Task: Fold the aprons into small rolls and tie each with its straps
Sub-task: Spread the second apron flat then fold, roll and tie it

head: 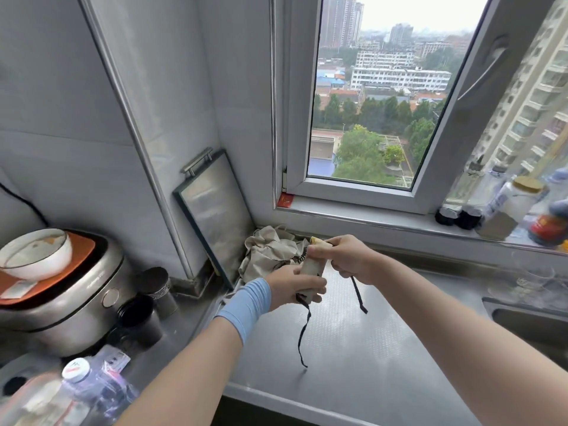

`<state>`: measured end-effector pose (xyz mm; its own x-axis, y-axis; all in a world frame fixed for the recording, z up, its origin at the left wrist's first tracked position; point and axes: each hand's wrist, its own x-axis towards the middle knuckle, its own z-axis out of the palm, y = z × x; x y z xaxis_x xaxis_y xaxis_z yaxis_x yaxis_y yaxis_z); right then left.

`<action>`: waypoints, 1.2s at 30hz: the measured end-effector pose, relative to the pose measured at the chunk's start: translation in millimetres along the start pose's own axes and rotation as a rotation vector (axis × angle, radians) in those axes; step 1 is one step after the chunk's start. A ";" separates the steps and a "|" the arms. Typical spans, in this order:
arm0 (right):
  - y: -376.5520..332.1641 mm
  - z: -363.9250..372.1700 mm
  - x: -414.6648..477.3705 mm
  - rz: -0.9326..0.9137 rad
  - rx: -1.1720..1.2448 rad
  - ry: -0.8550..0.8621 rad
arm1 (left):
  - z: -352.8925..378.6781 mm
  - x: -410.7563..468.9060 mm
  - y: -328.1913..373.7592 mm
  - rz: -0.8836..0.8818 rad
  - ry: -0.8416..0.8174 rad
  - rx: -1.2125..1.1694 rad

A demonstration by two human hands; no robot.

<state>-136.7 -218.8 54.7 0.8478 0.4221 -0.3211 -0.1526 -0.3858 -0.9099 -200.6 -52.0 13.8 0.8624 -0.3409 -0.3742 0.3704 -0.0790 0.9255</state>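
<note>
Head view is showing a steel tabletop (353, 358) under a window (368, 103). At the far left a rice cooker (70, 296) is standing, and a white bowl (33, 253) is sitting on its lid. Near it two dark containers (141, 318) are standing, and a water bottle (76, 379) is showing, blurred, at the bottom edge. A framed tray (215, 216) is leaning on the wall in the corner. Just beside it a crumpled apron (267, 253) is lying in a heap on the tabletop, right behind the hands and partly hidden by them.

The left grip (292, 289), with a blue sleeve (246, 305) on the wrist, is clenching the lower end of the rolled apron (312, 267) above the tabletop. The right grip (347, 258) is pinching its upper end, the thumb pressing on the cloth. The roll is beige, short and tight, and it is tilting a little. A long black strap (304, 330) is hanging below the left grip, and a shorter strap (358, 293) is hanging under the right grip. At the far right a sink (528, 321) is showing, and bottles (507, 204) are standing on the windowsill.

I am counting two aprons, one rolled and one crumpled, two loose straps, two dark containers and one bowl.
</note>
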 end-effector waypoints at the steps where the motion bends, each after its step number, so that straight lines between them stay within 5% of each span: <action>1: 0.7 -1.8 2.7 -0.005 0.030 -0.011 | 0.6 2.4 4.3 0.002 0.034 0.005; 8: -1.9 -12.4 11.5 0.045 0.181 -0.084 | 6.7 25.4 14.8 0.050 0.244 -0.053; 12: -3.7 -15.6 21.1 0.066 0.234 0.032 | 15.2 29.8 25.1 0.125 0.325 -0.120; 16: -2.3 -23.0 21.7 -0.088 0.123 0.182 | 11.0 29.2 30.1 0.112 0.219 -0.461; 28: -0.4 -48.3 23.9 -0.257 -0.163 0.350 | -8.8 37.0 3.6 0.125 0.217 -0.676; 32: 1.9 -36.9 18.1 -0.267 -0.504 0.263 | -12.1 40.0 11.7 0.099 0.359 -0.508; 36: -6.5 -32.0 17.2 -0.281 -0.596 0.321 | -25.9 36.2 22.3 0.066 0.501 -0.146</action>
<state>-104.9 -235.3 63.5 0.9352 0.3452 0.0796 0.3176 -0.7177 -0.6197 -152.1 -41.8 19.4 0.9317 0.1519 -0.3300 0.3227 0.0715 0.9438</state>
